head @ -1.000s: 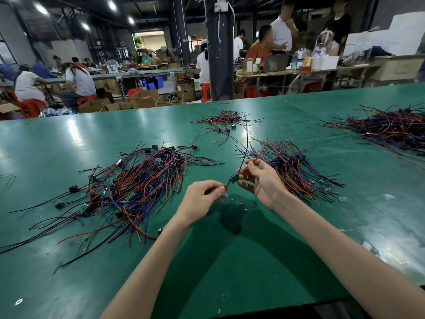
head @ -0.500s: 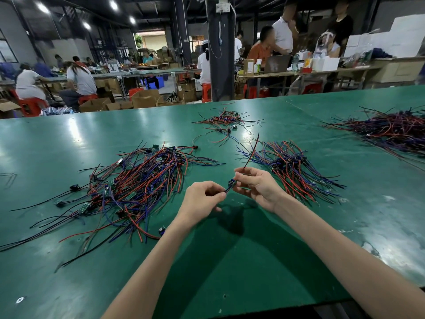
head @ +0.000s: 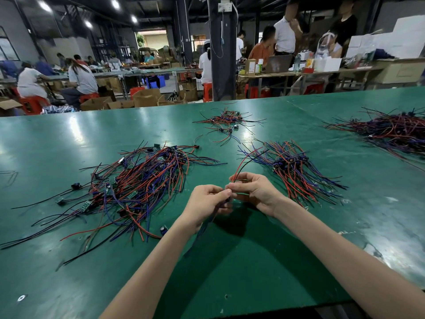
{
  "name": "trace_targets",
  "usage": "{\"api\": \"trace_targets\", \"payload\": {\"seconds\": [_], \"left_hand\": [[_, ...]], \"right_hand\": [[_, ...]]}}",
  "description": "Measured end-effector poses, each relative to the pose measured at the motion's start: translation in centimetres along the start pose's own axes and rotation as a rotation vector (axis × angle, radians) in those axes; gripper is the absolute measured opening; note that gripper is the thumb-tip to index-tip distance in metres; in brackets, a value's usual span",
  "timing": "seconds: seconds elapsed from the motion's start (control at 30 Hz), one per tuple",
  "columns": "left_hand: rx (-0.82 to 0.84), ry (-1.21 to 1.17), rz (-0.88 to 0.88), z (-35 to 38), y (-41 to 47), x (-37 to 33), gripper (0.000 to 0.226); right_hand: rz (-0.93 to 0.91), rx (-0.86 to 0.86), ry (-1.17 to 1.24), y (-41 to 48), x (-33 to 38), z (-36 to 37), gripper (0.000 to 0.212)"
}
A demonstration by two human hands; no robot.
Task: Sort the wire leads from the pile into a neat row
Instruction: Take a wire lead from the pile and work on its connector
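Over the worktop's (head: pixel 230 272) near middle, the left hand (head: pixel 207 201) and right hand (head: pixel 255 192) both pinch one wire lead (head: pixel 243 162). The pile (head: pixel 138 183) lies left and the row (head: pixel 296 171) right, with green surface between them reaching the near edge.

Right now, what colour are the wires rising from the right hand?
Red and black wires, clear in the head view above the right hand.

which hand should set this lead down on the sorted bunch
Probably the right. The right hand is next to the sorted bunch and grips the lead where its wires rise. The left hand is on the side of the pile.
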State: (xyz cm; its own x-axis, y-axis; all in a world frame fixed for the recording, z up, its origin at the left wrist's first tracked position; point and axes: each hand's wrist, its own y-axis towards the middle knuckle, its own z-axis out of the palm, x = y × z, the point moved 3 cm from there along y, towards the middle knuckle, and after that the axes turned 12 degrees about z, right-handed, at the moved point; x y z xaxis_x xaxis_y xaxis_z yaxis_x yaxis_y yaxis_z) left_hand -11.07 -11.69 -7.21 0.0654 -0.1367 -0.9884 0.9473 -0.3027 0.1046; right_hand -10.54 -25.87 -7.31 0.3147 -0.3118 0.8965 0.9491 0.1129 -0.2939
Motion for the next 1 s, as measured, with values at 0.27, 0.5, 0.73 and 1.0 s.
{"api": "trace_targets", "payload": {"seconds": [0.27,0.5,0.73,1.0], "left_hand": [[-0.045,0.098,0.042,-0.35,0.36,0.47,0.008],[-0.048,0.074,-0.015,-0.28,0.43,0.39,0.012],[-0.048,0.036,-0.059,-0.12,0.17,0.05,0.012],[-0.038,-0.005,-0.053,0.0,-0.04,-0.36,0.016]], "right_hand": [[-0.052,-0.058,-0.217,-0.37,0.07,0.49,0.013],[-0.033,-0.058,-0.246,-0.38,0.13,0.48,0.022],[-0.022,-0.039,-0.227,-0.42,0.18,0.42,0.016],[-0.011,-0.004,-0.223,-0.35,0.07,0.57,0.007]]}}
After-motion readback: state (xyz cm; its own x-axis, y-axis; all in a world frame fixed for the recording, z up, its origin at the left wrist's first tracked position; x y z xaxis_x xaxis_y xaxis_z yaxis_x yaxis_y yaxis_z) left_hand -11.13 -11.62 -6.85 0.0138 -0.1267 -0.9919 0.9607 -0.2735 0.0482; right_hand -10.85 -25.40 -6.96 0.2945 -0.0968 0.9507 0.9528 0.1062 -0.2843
